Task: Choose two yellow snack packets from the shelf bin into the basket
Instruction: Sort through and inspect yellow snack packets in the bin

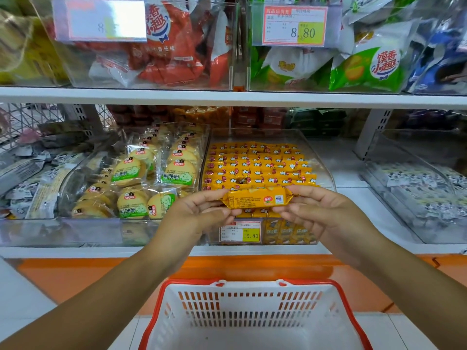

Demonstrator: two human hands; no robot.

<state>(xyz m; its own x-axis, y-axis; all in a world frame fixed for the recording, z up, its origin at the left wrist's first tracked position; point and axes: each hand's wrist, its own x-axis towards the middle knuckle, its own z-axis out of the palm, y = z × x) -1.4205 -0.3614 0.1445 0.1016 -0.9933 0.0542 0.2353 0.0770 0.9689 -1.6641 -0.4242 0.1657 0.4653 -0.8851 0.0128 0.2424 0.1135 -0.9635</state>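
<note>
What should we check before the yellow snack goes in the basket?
1. Grip on the snack: ok, left hand and right hand pinch the yellow packet by its ends.
2. Basket under the hands: ok, open top up.
3. Path down: ok, nothing in between.
4. Two packets in the basket: not ok, none shows yet.
5. More yellow packets in the bin: ok, many rows.

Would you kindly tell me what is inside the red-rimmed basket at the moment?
No packets show inside the basket, only its white slotted wall and floor. Its near end lies outside the frame, so it goes unseen.
</note>
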